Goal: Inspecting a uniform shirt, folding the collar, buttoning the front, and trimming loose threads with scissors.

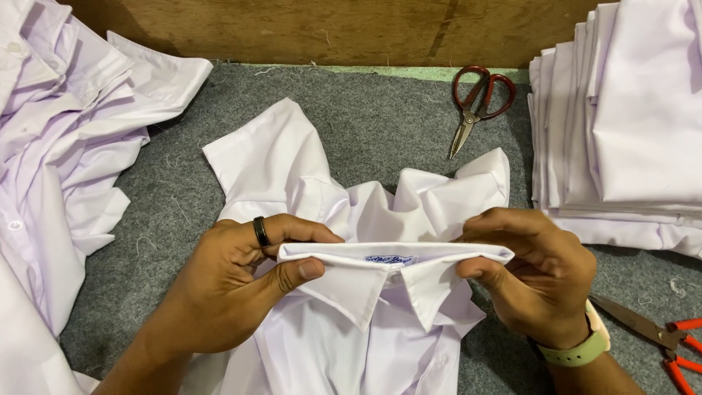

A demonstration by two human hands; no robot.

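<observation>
Covering the whole work surface: grey felt mat [365, 132], scattered with loose thread ends, bounded on the far side by a wooden board [329, 29]

Heaped at left, spilling over the mat edge: loose pile of white shirts [51, 146], unfolded and creased

Stacked at right, from far edge toward near: folded white shirts [629, 124], edges aligned, well apart from the hands

Lying at centre on the mat: white shirt [351, 322], front up, sleeves bunched toward the far side, body running off the near edge; collar [391, 260] raised and folded flat along its length, small label visible inside at the middle

Gripping the collar's left end: left hand [234, 285], thumb pressed on the near face, fingers curled behind, dark ring [261, 231] on one finger

Gripping the collar's right end: right hand [534, 278], thumb on the near face, fingers wrapped over the top edge, pale green wristband [581, 351] at the wrist; both hands closed on the fabric, collar held taut between them

Resting at far right of centre, just beside the folded stack: red-handled scissors [475, 106], blades shut, tips pointing near-left

Protruding at near right, partly cut off by the frame edge: orange-handled shears [658, 333], blade pointing toward the right wrist, not touching it
</observation>
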